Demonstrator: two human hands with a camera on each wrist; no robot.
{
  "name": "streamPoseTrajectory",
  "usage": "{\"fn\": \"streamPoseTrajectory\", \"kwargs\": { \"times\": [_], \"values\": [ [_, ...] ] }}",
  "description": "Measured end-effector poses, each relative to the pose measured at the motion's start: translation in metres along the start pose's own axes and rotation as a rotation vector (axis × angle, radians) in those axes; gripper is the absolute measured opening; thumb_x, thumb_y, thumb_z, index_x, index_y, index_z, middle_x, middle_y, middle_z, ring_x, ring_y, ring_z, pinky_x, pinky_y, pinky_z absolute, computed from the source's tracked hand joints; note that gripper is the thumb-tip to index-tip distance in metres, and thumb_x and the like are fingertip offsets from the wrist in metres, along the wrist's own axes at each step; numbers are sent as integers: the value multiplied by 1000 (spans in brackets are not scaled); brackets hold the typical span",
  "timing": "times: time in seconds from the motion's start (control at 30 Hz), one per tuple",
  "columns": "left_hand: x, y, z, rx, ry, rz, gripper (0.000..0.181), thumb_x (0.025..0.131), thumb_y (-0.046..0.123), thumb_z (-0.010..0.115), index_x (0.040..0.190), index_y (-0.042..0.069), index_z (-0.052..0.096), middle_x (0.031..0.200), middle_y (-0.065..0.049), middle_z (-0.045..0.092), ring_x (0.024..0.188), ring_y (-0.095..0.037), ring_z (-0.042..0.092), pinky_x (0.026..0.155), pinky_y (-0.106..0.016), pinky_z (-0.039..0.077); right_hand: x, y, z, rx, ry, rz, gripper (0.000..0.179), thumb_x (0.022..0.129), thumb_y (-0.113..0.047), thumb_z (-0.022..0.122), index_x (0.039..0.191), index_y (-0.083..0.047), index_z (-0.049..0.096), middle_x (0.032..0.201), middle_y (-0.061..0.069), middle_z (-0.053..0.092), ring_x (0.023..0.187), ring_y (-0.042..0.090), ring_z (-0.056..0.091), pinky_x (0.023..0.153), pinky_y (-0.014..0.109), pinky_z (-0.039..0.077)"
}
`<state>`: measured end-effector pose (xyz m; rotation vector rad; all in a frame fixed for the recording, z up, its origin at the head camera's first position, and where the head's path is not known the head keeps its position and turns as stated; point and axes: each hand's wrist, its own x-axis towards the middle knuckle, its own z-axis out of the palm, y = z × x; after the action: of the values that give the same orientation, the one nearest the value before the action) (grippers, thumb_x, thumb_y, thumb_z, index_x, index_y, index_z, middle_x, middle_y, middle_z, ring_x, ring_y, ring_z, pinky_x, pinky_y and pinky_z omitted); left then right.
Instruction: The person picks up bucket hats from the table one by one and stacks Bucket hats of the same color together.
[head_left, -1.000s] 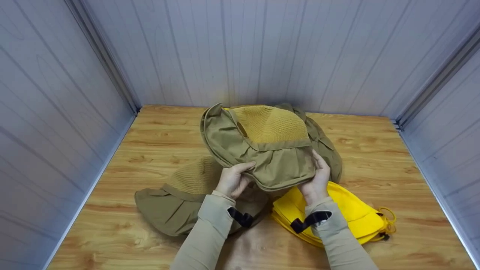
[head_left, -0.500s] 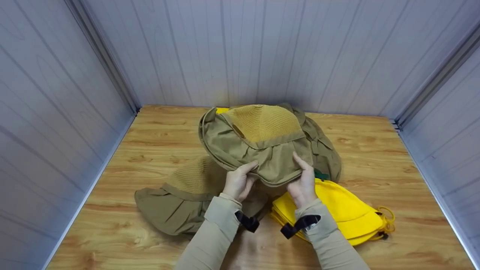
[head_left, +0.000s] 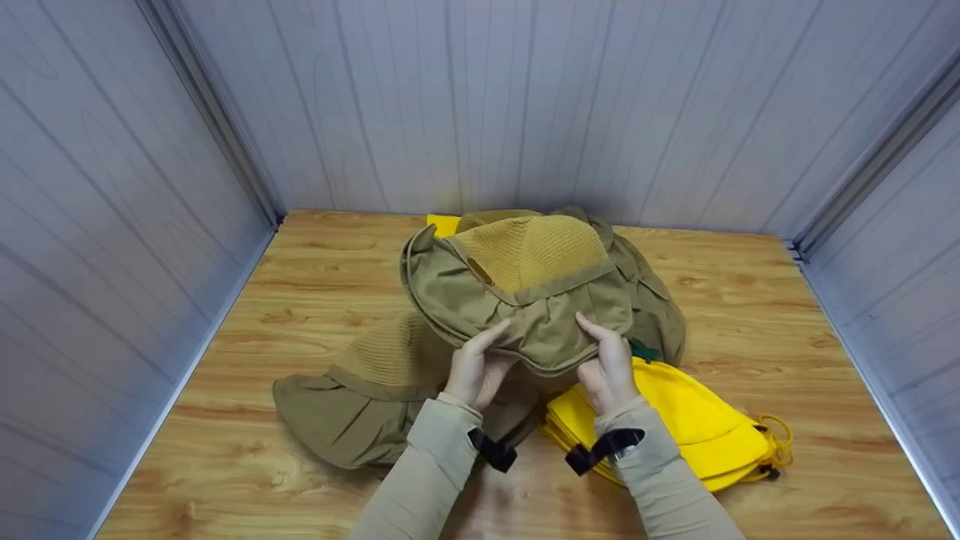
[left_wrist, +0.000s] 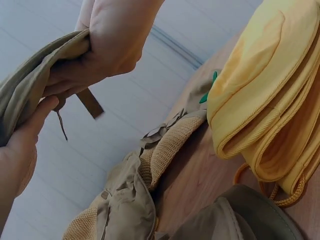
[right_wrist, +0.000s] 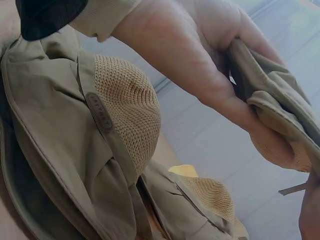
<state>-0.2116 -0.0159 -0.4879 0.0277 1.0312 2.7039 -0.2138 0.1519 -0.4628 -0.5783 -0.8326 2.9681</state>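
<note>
Both hands hold a khaki sun hat (head_left: 544,322) with a tan knitted crown (head_left: 532,251) and a gathered fabric brim. My left hand (head_left: 478,371) pinches the near brim edge, thumb on top and fingers underneath. Just to its right, my right hand (head_left: 609,369) grips the same edge with its thumb laid over the cloth. The hat is tilted, crown away from me, and a dark oval label (head_left: 480,270) shows on its band. In the left wrist view a short strap (left_wrist: 90,103) hangs below the held hat.
A similar khaki hat (head_left: 337,424) lies at the left, partly behind the left arm. Stacked yellow hats (head_left: 709,431) with a cord lie at the right. More khaki hats (head_left: 652,307) and something yellow (head_left: 442,224) lie behind. Panelled walls (head_left: 495,105) enclose the wooden table (head_left: 247,450).
My right hand has slid left along the brim, closer to my left hand, uncovering a green piece by the yellow hats. The held hat has shifted only slightly.
</note>
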Motion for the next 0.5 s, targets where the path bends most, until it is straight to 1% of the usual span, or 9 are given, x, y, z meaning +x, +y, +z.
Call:
{"fn": "streamPoseTrajectory", "kwargs": {
  "times": [0.07, 0.13, 0.17, 0.23, 0.3, 0.4, 0.5],
  "values": [
    [-1, 2, -3, -25, -14, -5, 38, 103, 14, 45, 134, -6, 49, 122, -5, 64, 117, -20, 60, 111, -45, 41, 0, -2, -1, 4, -6, -10, 39, 98, 11, 45, 130, -10, 39, 129, 6, 46, 121, 19, 52, 104, 31, 48],
    [-2, 6, -6, -44, -31, 1, 41, 105, 19, 42, 139, -2, 46, 127, -4, 62, 120, -20, 58, 112, -46, 39, -1, -5, -1, 12, -15, -16, 47, 98, 12, 44, 137, -12, 33, 131, 6, 44, 126, 21, 49, 105, 32, 48],
    [-8, 12, -2, -54, -27, 4, 42, 106, 19, 37, 142, -2, 41, 128, -3, 60, 120, -19, 57, 112, -45, 39, -1, -6, -1, 12, -17, -17, 51, 98, 12, 44, 141, -13, 30, 132, 6, 43, 129, 21, 48, 106, 33, 47],
    [-9, 19, -4, -73, -29, 13, 42, 107, 21, 36, 143, -1, 39, 128, -3, 60, 120, -18, 57, 110, -43, 41, -1, -9, -2, 8, -22, -25, 60, 98, 12, 43, 148, -15, 23, 134, 6, 42, 130, 22, 47, 106, 33, 48],
    [-10, 25, -7, -91, -30, 18, 41, 108, 22, 34, 143, 1, 40, 127, -2, 61, 118, -17, 59, 107, -41, 43, -1, -11, -3, -11, -33, -37, 63, 97, 14, 42, 150, -16, 21, 134, 5, 41, 128, 21, 49, 104, 33, 49],
    [-10, 34, -12, -123, -14, 11, 34, 108, 24, 34, 132, 6, 49, 119, -2, 66, 112, -17, 62, 102, -39, 47, 0, -13, -3, -33, -57, -61, 59, 96, 16, 41, 145, -14, 28, 132, 6, 44, 118, 19, 57, 100, 33, 52],
    [-10, 41, -17, -111, -16, -3, 32, 109, 27, 32, 124, 11, 55, 116, -1, 68, 109, -17, 64, 100, -37, 48, 0, -15, -4, -44, -84, -74, 50, 95, 18, 40, 136, -12, 37, 126, 7, 48, 108, 17, 62, 97, 33, 54]
  ]
}}
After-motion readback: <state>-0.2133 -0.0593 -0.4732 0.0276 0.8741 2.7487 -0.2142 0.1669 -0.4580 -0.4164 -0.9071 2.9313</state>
